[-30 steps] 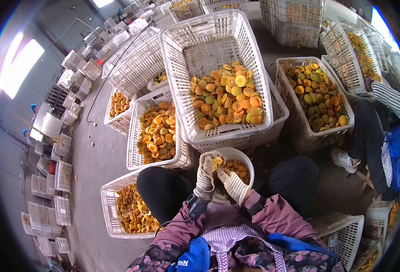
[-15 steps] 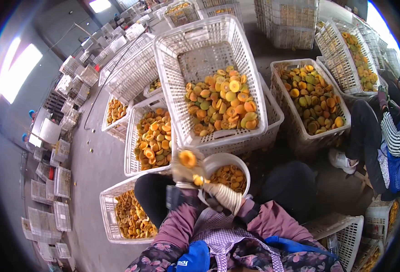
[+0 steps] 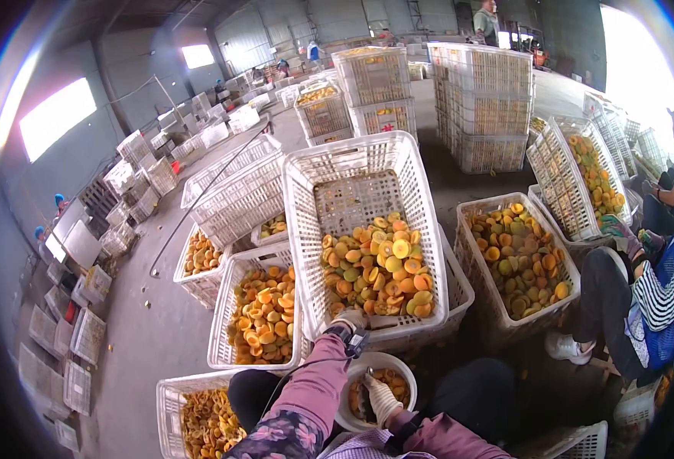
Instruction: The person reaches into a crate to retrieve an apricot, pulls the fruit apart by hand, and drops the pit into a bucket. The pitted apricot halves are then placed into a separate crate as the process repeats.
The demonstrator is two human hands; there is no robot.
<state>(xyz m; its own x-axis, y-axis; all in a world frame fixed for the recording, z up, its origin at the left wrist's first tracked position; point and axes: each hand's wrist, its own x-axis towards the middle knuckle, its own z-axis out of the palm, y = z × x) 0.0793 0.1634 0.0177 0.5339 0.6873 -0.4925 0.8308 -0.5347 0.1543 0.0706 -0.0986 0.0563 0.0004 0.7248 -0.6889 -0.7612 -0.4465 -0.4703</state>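
My left hand (image 3: 350,318), in a pale glove, reaches over the near rim of a tilted white plastic crate (image 3: 298,229). It is at the near edge of a pile of apricots (image 3: 379,264), many of them cut in half; its fingertips are hidden among them. Lower down, my gloved right hand (image 3: 383,399) is closed over a white bucket (image 3: 411,369). A dark strip shows at its fingers, and I cannot tell what it is. Orange-brown fruit pieces (image 3: 393,380) lie inside the bucket, between my knees.
Crates of apricot halves stand at left (image 3: 262,314) and right (image 3: 516,256). A crate of browner pieces (image 3: 207,421) is by my left knee. Stacked crates (image 3: 482,107) rise behind. A seated person (image 3: 662,287) works at the right; others are farther back.
My left hand has moved from above the bucket, where an apricot half showed at it, up and forward into the tilted crate. My right hand stays at the bucket. The camera view has tilted up.
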